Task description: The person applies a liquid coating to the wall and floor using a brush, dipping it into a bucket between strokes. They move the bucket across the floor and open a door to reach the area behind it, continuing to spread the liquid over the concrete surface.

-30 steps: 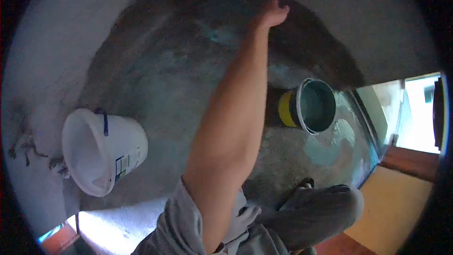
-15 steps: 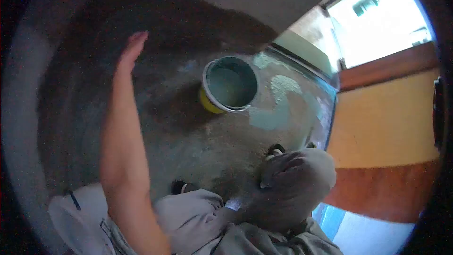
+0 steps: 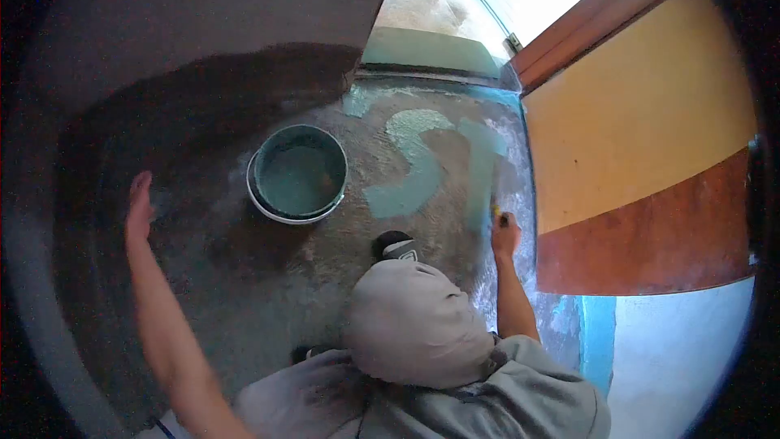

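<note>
Out at the left, my left hand (image 3: 141, 205) is stretched over the dark floor, its fingers extended and nothing in them. My right hand (image 3: 505, 236) is closed round a paintbrush (image 3: 496, 210), whose yellow handle end shows. The brush is low over the floor, at the lower end of a pale teal paint strip (image 3: 481, 171). Left of that strip lies a curved, thicker patch of teal paint (image 3: 414, 171). A bucket (image 3: 256, 205) with a pale rim and greenish paint inside stands between my two hands, nearer the left one.
My bent knee and shoe (image 3: 396, 245) are just below the wet paint. A wooden door panel (image 3: 634, 122) rises along the right. At the back are a doorway sill (image 3: 431, 53) and bright light. A grey wall (image 3: 244, 0) bounds the far left.
The view has swung right, so the bucket and left hand sit further left and lower. My right hand with the paintbrush has come into view, along with a longer teal strip.
</note>
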`<state>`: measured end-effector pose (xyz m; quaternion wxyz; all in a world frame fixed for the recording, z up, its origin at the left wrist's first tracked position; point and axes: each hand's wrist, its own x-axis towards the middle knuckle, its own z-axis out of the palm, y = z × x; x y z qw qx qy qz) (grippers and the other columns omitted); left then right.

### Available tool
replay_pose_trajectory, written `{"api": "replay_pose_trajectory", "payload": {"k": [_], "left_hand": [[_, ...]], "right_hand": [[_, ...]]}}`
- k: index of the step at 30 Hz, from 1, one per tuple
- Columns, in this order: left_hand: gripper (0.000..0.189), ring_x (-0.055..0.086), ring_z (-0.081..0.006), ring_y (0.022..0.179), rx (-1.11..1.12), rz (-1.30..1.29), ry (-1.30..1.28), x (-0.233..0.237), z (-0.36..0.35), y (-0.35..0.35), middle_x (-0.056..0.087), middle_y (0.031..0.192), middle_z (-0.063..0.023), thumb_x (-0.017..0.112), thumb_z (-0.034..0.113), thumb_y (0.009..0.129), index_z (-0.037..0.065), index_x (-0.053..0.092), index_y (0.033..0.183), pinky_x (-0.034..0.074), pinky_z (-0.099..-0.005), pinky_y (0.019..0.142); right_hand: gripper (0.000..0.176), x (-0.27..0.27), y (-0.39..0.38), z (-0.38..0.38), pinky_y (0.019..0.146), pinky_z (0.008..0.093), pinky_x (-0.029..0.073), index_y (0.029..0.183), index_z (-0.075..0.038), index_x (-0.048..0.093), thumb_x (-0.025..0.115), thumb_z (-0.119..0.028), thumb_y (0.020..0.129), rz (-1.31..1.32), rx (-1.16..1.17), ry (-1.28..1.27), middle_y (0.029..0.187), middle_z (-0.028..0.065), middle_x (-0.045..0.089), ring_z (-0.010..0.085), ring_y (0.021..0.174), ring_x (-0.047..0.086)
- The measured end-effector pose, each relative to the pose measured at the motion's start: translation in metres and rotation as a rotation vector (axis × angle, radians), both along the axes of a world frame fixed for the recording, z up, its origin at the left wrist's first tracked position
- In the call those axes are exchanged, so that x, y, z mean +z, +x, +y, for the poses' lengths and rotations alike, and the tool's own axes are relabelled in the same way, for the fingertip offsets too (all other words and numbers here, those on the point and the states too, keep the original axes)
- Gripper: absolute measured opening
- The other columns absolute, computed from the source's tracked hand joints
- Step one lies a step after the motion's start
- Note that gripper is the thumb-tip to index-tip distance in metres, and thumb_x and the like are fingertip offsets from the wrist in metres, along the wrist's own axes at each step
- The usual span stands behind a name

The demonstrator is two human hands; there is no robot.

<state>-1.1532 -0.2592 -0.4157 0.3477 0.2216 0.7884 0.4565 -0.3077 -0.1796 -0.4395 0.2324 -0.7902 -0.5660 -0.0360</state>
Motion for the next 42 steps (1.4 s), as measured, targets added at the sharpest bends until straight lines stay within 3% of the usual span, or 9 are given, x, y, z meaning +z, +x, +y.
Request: {"api": "replay_pose_trajectory", "payload": {"k": [11,16,20,23,24,25,29,38,42], "left_hand": [[0.071,0.030,-0.0271,0.140,0.113,-0.027,-0.003,-0.025,-0.081,-0.079,0.035,0.153,-0.0031,0.057,0.055,0.090,0.021,0.035,0.149,0.026,-0.0560,0.107],[0.060,0.036,-0.0250,0.134,0.129,0.133,-0.140,0.005,-0.059,-0.070,0.043,0.147,-0.0011,0.059,0.053,0.090,0.022,0.046,0.140,0.032,-0.0531,0.099],[0.052,0.040,-0.0224,0.129,0.086,0.183,-0.194,0.009,-0.038,-0.062,0.048,0.141,0.0017,0.061,0.052,0.089,0.023,0.054,0.131,0.034,-0.0491,0.095],[0.050,0.041,-0.0220,0.128,0.098,0.186,-0.217,0.017,-0.020,-0.044,0.051,0.138,0.0020,0.061,0.051,0.089,0.022,0.055,0.129,0.035,-0.0483,0.094],[0.049,0.042,-0.0221,0.128,0.105,0.192,-0.198,0.018,-0.015,-0.038,0.051,0.138,0.0015,0.060,0.051,0.090,0.021,0.055,0.129,0.036,-0.0485,0.094],[0.049,0.042,-0.0223,0.128,0.113,0.194,-0.177,0.014,-0.011,-0.034,0.052,0.137,0.0011,0.060,0.050,0.090,0.021,0.055,0.129,0.037,-0.0486,0.094],[0.056,0.040,-0.0244,0.132,0.046,0.202,-0.229,0.014,0.007,-0.025,0.050,0.140,-0.0024,0.058,0.051,0.092,0.019,0.050,0.136,0.038,-0.0527,0.098],[0.069,0.040,-0.0277,0.135,-0.016,0.230,-0.234,-0.001,0.008,-0.037,0.044,0.147,-0.0062,0.057,0.054,0.092,0.013,0.041,0.145,0.037,-0.0479,0.103],[0.070,0.038,-0.0281,0.136,-0.025,0.337,-0.284,-0.017,-0.009,-0.055,0.042,0.149,-0.0058,0.057,0.053,0.092,0.014,0.039,0.147,0.036,-0.0488,0.104]], "right_hand": [[0.026,0.028,-0.240,0.079,0.064,0.0489,0.050,0.095,-0.009,0.060,0.064,-0.034,0.090,0.282,0.583,-0.187,0.079,0.0195,0.067,0.0414,0.075,0.065],[0.028,0.007,-0.203,0.140,0.052,0.0306,0.048,0.093,-0.006,0.065,0.066,-0.033,0.091,0.776,0.583,-0.071,0.068,0.0064,0.064,0.0153,0.057,0.061],[0.027,-0.022,-0.072,0.163,0.044,0.0285,0.045,0.087,-0.007,0.063,0.067,-0.033,0.090,1.033,0.118,-0.115,0.067,0.0034,0.061,0.0120,0.052,0.056],[0.027,-0.026,0.049,0.166,0.041,0.0267,0.043,0.078,-0.008,0.059,0.068,-0.032,0.089,0.867,-0.023,-0.005,0.060,0.0036,0.058,0.0110,0.046,0.054],[0.035,-0.037,0.101,0.172,0.045,0.0348,0.048,0.075,-0.005,0.060,0.067,-0.037,0.088,0.715,-0.011,-0.044,0.061,0.0067,0.061,0.0184,0.050,0.060],[0.044,-0.008,0.103,0.163,0.055,0.0440,0.051,0.078,0.000,0.063,0.065,-0.042,0.086,0.229,-0.054,-0.024,0.065,0.0149,0.066,0.0303,0.059,0.066],[0.042,0.006,0.111,0.191,0.064,0.0504,0.051,0.093,-0.001,0.066,0.061,-0.043,0.086,-0.090,-0.041,-0.018,0.075,0.0215,0.068,0.0403,0.073,0.067],[0.023,-0.012,-0.170,0.287,0.066,0.0511,0.050,0.092,-0.007,0.061,0.060,-0.030,0.089,0.116,0.533,-0.054,0.084,0.0226,0.067,0.0446,0.080,0.063],[0.026,-0.014,-0.228,0.290,0.059,0.0405,0.050,0.088,-0.006,0.063,0.065,-0.032,0.089,0.444,0.669,0.058,0.074,0.0175,0.066,0.0316,0.067,0.065]]}}
